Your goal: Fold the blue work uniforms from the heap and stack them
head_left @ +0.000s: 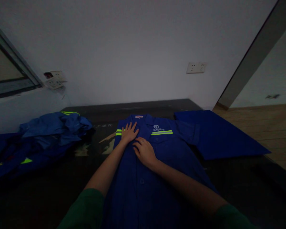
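A blue work shirt with yellow-green reflective stripes and a white chest logo lies front up on a dark table, its collar toward the wall. My left hand rests flat on the chest beside the collar, fingers spread. Just below and to the right, my right hand touches the front of the shirt with its fingers slightly bent and apart. The sleeve on the right side reaches out over a flat blue cloth; the sleeve on the left side is not visible as spread out.
Crumpled blue garments are heaped at the left. A flat blue folded cloth or panel lies at the right. Behind the table stands a white wall with sockets; a window frame is at the far left.
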Demonstrator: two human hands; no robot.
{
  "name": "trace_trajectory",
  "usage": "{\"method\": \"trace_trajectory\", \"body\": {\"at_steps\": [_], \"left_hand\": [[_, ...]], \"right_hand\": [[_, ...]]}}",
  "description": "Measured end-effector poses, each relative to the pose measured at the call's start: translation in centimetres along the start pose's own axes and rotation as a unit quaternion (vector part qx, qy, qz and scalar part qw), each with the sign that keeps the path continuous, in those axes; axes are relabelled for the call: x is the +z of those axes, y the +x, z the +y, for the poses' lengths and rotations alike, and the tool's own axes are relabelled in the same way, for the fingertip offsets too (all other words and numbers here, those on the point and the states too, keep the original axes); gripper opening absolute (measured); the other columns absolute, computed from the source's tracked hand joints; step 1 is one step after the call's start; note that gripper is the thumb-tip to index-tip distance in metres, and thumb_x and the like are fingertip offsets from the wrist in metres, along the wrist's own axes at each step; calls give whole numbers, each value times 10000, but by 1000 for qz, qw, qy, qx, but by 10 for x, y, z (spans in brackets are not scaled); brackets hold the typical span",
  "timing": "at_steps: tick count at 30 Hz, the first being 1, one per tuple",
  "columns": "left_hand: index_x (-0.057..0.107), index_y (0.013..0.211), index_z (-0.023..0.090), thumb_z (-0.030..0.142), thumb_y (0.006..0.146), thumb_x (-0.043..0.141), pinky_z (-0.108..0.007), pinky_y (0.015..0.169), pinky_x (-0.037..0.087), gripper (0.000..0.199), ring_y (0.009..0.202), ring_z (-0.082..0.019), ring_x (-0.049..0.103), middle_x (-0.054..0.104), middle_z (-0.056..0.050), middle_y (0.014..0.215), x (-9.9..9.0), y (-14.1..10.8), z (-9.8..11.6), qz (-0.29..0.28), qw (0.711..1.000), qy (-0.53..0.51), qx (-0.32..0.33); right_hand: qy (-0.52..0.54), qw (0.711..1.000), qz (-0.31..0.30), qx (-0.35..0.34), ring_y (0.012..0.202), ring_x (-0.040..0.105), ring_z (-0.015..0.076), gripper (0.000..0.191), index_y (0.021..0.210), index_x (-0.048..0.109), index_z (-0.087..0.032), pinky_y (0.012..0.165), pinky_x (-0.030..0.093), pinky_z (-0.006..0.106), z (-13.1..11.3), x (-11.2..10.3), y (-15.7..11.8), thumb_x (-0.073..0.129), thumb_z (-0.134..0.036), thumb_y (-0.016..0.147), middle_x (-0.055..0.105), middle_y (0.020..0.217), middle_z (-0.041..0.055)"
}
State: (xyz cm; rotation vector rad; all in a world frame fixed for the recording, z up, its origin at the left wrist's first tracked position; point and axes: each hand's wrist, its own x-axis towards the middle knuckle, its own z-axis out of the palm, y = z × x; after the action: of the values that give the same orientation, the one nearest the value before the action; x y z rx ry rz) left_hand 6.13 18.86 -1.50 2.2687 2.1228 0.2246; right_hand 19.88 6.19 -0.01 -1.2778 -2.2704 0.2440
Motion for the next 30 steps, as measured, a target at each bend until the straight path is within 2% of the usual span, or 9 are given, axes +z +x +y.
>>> {"method": "trace_trajectory", "body": {"at_steps": [5,8,12,15,17,21,25,27,30], "left_hand": [[251,1498,341,585,919,290,-568,1142,139,630,1446,-307,187,227,-37,1576,0,0,3,1,1000,-14,-8],[321,1478,317,567,915,346,-593,1133,127,616,1437,-341,200,248,-60,1568,2,2,2,6,999,-45,-8],[399,1447,268,523,907,426,-647,1092,165,598,1399,-408,257,315,-113,1537,-2,2,0,14,998,-69,0],[407,1442,199,440,901,485,-703,1060,131,598,1393,-457,216,329,-173,1516,-14,-1,11,42,997,-62,12],[370,1455,147,373,908,491,-671,1088,109,604,1406,-439,182,320,-197,1509,-25,-4,35,72,995,-58,48],[473,1372,213,383,933,460,-418,1081,336,471,1263,-270,460,516,-106,1365,-36,-20,129,51,976,-67,203],[365,1436,224,354,845,584,-415,1012,404,644,1243,-284,454,472,-114,1389,-23,-53,235,-20,928,-42,368],[284,1473,276,290,795,636,-446,978,425,764,1244,-312,438,442,-113,1403,-12,-69,271,-23,927,-19,373],[308,1456,321,133,817,566,-474,979,415,714,1249,-310,433,458,-112,1373,-2,-77,296,3,942,-21,335]], "right_hand": [[-36,998,-46,33,1377,340,300,385,1278,573,-190,1109,232,598,12,-25,-10,510,-346,932,474,1430,135],[14,1000,-23,16,1399,303,277,408,1294,561,-169,1126,263,524,13,-60,-39,529,-330,921,451,1447,141],[156,986,-7,50,1146,580,207,318,1174,634,-199,1007,442,387,13,-126,-132,505,-334,916,641,1221,97],[227,954,9,198,833,666,189,340,897,699,-212,778,529,314,20,-164,-231,519,-500,874,718,885,52],[257,914,-7,314,567,608,156,486,638,633,-196,550,490,256,29,-175,-294,489,-612,845,637,588,28],[296,834,24,465,456,573,158,557,701,663,-192,463,461,262,44,-162,-376,474,-708,790,620,525,38],[337,825,52,450,848,693,259,556,997,712,-211,692,565,334,43,-120,-394,593,-676,717,732,964,121],[382,817,74,426,1065,638,291,573,1080,693,-208,846,546,367,38,-100,-393,636,-640,708,678,1163,140],[425,788,127,427,1155,588,298,599,1146,652,-193,949,498,391,31,-79,-394,685,-591,700,625,1259,145]]}}
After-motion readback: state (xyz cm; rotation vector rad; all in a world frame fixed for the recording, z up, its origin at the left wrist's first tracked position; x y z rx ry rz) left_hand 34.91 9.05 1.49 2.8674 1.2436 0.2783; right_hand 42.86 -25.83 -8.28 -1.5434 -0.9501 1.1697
